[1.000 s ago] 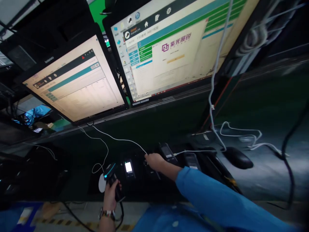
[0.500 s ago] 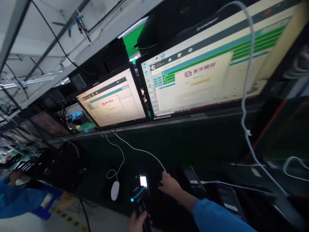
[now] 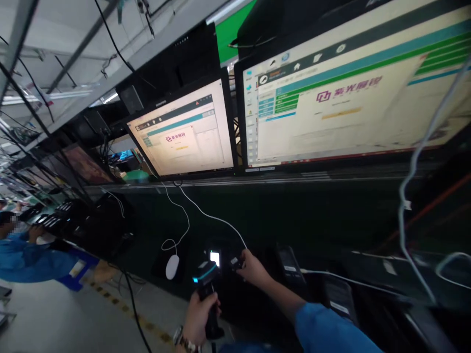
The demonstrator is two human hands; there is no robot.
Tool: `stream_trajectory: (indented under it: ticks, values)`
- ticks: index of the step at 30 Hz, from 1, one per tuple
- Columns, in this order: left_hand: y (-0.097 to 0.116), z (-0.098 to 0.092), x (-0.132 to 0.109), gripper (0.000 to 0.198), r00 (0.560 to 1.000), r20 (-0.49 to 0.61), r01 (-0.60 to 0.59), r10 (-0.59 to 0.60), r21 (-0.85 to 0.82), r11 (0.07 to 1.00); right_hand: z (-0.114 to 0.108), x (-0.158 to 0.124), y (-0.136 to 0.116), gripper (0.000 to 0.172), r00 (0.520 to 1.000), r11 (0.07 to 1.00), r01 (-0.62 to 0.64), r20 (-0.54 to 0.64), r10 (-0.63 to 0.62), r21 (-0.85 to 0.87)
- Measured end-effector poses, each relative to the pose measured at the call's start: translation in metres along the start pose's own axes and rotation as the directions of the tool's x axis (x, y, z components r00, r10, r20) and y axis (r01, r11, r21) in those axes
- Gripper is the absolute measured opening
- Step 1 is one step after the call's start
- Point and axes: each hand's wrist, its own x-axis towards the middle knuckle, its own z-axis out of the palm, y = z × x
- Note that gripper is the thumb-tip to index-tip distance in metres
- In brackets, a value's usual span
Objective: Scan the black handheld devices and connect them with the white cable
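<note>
My left hand (image 3: 196, 316) is wrapped round the grip of a black handheld scanner (image 3: 206, 284) with a glowing cyan band, held upright above the bench edge. Just beyond its head lies a small device with a lit white screen (image 3: 214, 257). My right hand (image 3: 252, 268), in a blue sleeve, is closed on a small dark device (image 3: 235, 262) at the end of a white cable (image 3: 213, 218). Further dark devices (image 3: 289, 264) lie in a row to the right.
Two lit monitors (image 3: 186, 132) (image 3: 346, 103) hang above the dark bench. A white mouse (image 3: 171, 267) sits left of the scanner. White cables (image 3: 415, 196) dangle at right. Another person in blue (image 3: 22, 257) works at far left.
The view has swung up and left. My left hand raised the scanner beside the lit device. My right hand stayed at the cable end. The left monitor now shows a logo screen.
</note>
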Motion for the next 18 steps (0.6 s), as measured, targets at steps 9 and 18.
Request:
stream_trajectory:
  ticks: [9,18]
  values:
    - [0.016,0.022,-0.012,0.048,0.988,0.071,-0.145,0.135,0.158,0.977,-0.023,-0.024,-0.036,0.043,0.968,0.893,0.142,-0.250,-0.034,0.427]
    - [0.020,0.031,-0.013,0.044,0.985,0.111,-0.147,0.130,0.171,0.974,-0.019,-0.037,-0.035,0.037,0.972,0.900,0.136,-0.232,-0.040,0.415]
